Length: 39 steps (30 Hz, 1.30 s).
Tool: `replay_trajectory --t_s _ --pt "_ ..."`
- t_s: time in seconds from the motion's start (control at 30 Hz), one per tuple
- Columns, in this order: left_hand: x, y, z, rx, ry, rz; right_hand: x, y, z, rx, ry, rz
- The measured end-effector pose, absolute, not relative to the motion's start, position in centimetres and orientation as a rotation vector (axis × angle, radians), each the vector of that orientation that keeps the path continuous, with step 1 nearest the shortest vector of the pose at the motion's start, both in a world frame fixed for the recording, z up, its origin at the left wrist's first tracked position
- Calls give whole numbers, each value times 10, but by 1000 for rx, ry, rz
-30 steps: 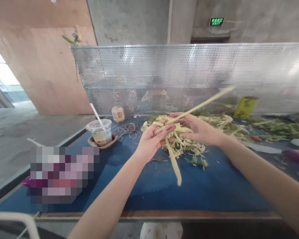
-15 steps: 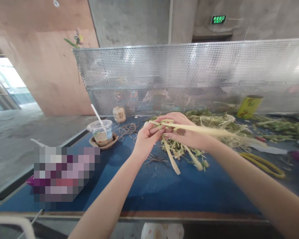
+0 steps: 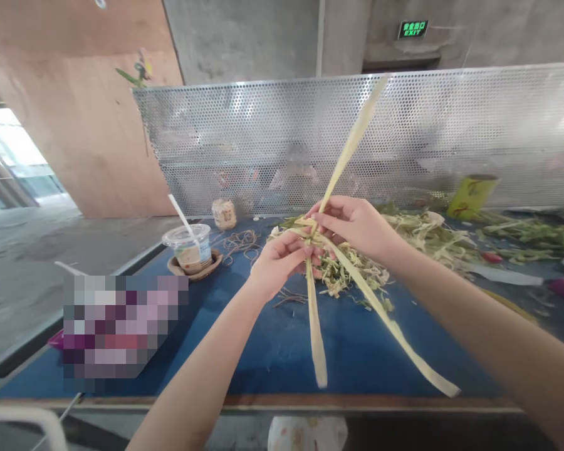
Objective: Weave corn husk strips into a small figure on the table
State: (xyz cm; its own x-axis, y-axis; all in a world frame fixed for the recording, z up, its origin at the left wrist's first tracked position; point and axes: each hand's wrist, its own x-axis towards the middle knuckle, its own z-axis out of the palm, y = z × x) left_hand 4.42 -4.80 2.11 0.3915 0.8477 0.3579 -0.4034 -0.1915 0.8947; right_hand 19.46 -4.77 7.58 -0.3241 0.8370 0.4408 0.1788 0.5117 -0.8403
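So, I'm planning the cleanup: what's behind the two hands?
Beyond the left hand and right hand, a heap of plant scraps shows on the blue tabletop. Whatever the hands and their pale strips directly cover can't be seen.

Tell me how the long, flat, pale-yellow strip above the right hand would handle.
The strip seems fairly stiff, standing unsupported beyond the right hand. It looks thin, so likely light. The pale-yellow length at lower right curves, so bending seems likely.
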Motion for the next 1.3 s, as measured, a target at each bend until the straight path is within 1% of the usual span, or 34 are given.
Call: replay_trajectory --t_s 0.2,0.3,0.4,0.53,0.7,0.87,0.93,1.03,1.1,1.17,1.23,1.3 --pt "43 -50 22 1235 469 1080 202 -35 63 -863 -1769 935" --pt "43 -51 23 1232 457 1034 209 -29 57 -841 -1762 895" --pt "43 -52 23 1252 484 986 215 -28 60 -771 -1895 803" --pt "43 -51 21 1291 466 1001 218 -33 66 -724 -2061 733" --pt "44 -48 21 1322 476 1081 217 -35 60 -788 -2247 652" --pt "44 -47 22 1416 571 1084 218 -39 58 -804 -2365 684" --pt "44 -49 22 1461 618 1055 219 -42 60 -893 -2387 518" --pt "44 -52 24 1515 668 979 222 -45 63 -1062 -2384 56" --pt "44 -55 25 1529 672 928 222 -43 63 -1055 -2388 -280" --pt "44 -56 27 1521 669 898 222 -39 61 -952 -2394 -566" --pt "44 -57 29 1486 672 893 221 -32 57 -852 -2372 -729" --pt "44 -57 29 1445 671 904 218 -27 52 -842 -2343 -745"
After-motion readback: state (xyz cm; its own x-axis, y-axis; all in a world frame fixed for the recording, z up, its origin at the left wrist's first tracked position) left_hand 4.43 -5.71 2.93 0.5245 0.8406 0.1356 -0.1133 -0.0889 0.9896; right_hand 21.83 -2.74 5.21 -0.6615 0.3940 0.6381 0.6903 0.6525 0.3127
